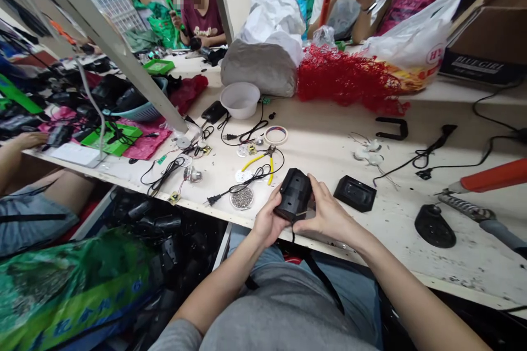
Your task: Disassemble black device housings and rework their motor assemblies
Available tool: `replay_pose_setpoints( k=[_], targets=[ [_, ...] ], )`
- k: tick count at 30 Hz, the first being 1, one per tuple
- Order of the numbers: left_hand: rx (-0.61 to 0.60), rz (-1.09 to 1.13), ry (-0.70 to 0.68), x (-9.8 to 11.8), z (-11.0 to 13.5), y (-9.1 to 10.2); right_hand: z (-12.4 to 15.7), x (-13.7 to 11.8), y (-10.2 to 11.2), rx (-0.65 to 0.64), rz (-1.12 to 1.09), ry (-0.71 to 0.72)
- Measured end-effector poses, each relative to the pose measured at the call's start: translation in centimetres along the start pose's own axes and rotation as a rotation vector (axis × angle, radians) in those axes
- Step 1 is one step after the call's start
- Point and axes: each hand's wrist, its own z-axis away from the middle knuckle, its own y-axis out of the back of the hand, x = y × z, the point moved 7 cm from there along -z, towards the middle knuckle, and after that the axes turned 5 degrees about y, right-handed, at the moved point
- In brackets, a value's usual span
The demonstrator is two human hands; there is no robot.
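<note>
A black plastic housing sits between both my hands at the near edge of the workbench. My left hand grips its left side from below, fingers curled round it. My right hand wraps its right side, fingers closed over the top. A thin black cord hangs down from the housing toward my lap. A flat black plastic cover lies on the bench just right of my right hand. Left of the housing lies a round tin of small screws.
Yellow-handled pliers, a tape roll, a white bowl, loose wires and small boards lie beyond my hands. A soldering iron and black round stand are at right. Red netting and bags stand behind. Other people sit at left and opposite.
</note>
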Motion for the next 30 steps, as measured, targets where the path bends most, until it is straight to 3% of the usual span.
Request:
replay_pose_setpoints(
  k=[5, 10, 18, 21, 24, 27, 30],
  targets=[
    [-0.034, 0.032, 0.089, -0.4, -0.6, -0.8, -0.2, -1.0, 1.4, 0.091, 0.012, 0.088],
    [-0.028, 0.043, 0.174, -0.6, -1.0, -1.5, -0.6, -0.9, 2.5, 0.046, 0.046, 0.006],
    [0.069, 0.12, 0.121, 0.0, -1.6, -1.7, -0.7, -2.9, 4.5, 0.176, 0.165, -0.007],
    [0.036, 0.09, 0.093, 0.6, -1.6, -1.6, -1.1, -2.1, 5.2, 0.126, 0.011, -0.03],
    [0.056, -0.011, 0.065, 1.3, -1.7, -0.6, -1.1, -0.1, 5.2, 0.011, -0.29, -0.114],
    [0.172, -0.19, -0.076, 3.1, -1.5, 1.3, -0.1, 1.5, 4.7, -0.045, -0.556, -0.196],
    [0.33, -0.517, -0.236, 5.5, -0.7, 2.6, 1.2, 2.4, 3.7, -0.067, -0.719, -0.236]
  ],
)
